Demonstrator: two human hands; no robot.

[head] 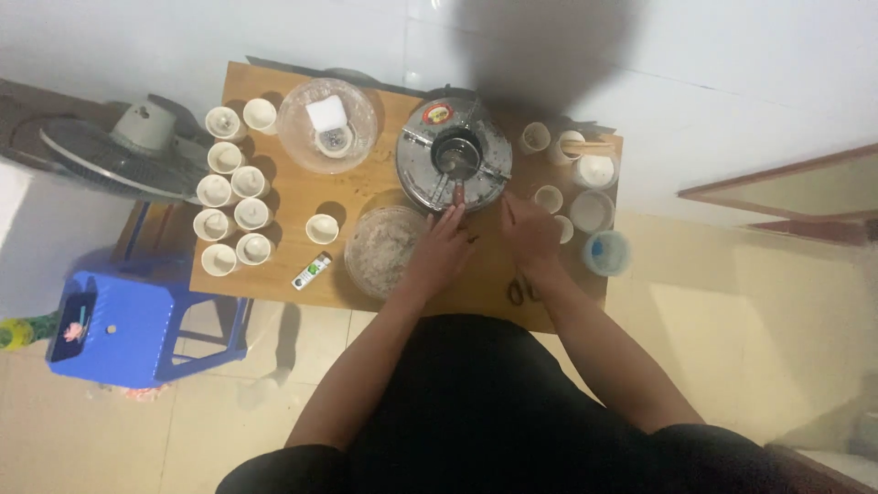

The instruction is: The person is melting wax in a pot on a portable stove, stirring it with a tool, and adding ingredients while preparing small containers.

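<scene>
Seen from above, a person stands at a small wooden table point(274, 274). The left hand point(442, 249) rests with fingers spread loosely, holding nothing, between a glass bowl of pale mixture point(380, 249) and a round metal pot point(455, 157), fingertips touching the pot's near rim. The right hand point(528, 233) seems curled around something thin, though blur makes it hard to tell. Steadying the pot's rim and working slowly would likely avoid knocking the small white cups point(233, 206) clustered nearby.
</scene>
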